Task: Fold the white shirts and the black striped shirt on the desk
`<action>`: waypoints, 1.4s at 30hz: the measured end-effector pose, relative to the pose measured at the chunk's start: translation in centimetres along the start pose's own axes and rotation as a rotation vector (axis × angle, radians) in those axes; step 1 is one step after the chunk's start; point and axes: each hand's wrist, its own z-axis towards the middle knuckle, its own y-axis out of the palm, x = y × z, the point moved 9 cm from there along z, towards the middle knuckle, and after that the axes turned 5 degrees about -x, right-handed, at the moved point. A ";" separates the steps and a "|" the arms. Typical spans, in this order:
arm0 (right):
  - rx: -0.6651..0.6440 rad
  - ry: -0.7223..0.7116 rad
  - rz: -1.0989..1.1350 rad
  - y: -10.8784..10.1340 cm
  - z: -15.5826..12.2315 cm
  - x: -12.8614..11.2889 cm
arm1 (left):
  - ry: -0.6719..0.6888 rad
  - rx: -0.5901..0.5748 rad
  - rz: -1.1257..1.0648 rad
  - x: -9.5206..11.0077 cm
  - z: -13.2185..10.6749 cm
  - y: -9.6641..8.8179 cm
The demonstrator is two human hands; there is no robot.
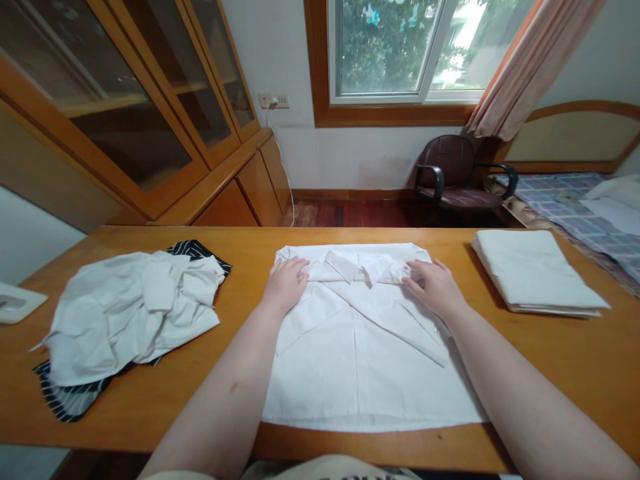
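Note:
A white collared shirt [355,373] lies front up on the wooden table before me. Its collar [357,267] is at the far end, and a sleeve slants across the body towards the lower right. My left hand [286,283] rests on the left shoulder area, fingers lying over the cloth and pointing towards the collar. On the opposite shoulder area, my right hand [436,288] touches the shirt with its thumb and fingers apart. Both hands are open. The cloth directly under the palms is hidden.
On the left lies a crumpled heap of white clothing [130,307] over a black striped garment [75,393]. A folded white stack of cloth [535,270] sits at right on the table [240,387]. Beyond are a glass-fronted cabinet [210,160], a chair [453,173] and a bed [565,200].

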 end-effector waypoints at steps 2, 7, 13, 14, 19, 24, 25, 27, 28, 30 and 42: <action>0.015 -0.054 0.005 -0.2 -0.1 -1.0 | 0.029 0.056 0.016 1.3 -0.1 -0.1; -0.089 -0.073 0.183 0.7 -0.3 -2.7 | -0.055 0.061 0.030 2.2 -0.3 0.5; -0.142 0.139 0.463 2.3 -0.3 -0.7 | -0.182 -0.084 0.024 0.1 0.0 1.3; -0.143 0.173 0.506 2.6 -0.3 -0.2 | -0.199 -0.100 0.013 -0.2 0.0 1.4; -0.166 0.112 0.749 3.7 0.0 0.1 | -0.253 -0.126 -0.059 -1.3 0.0 2.1; -0.210 0.031 0.777 3.3 0.1 -0.6 | -0.113 -0.058 -0.132 -0.6 0.4 1.7; -0.193 0.031 0.783 3.0 0.1 -0.5 | -0.098 -0.041 -0.158 -0.6 0.4 1.5; -0.147 0.003 0.790 2.3 0.1 -0.5 | -0.096 -0.013 -0.202 -0.6 0.4 1.0; -0.123 -0.020 0.794 1.9 0.0 -0.6 | -0.106 0.000 -0.217 -0.7 0.3 0.7; -0.089 -0.063 0.804 1.0 -0.1 -0.9 | -0.131 0.025 -0.244 -1.0 0.1 0.2; -0.173 0.080 0.930 1.8 -0.6 -2.5 | 0.043 -0.060 -0.171 3.7 -0.8 -0.5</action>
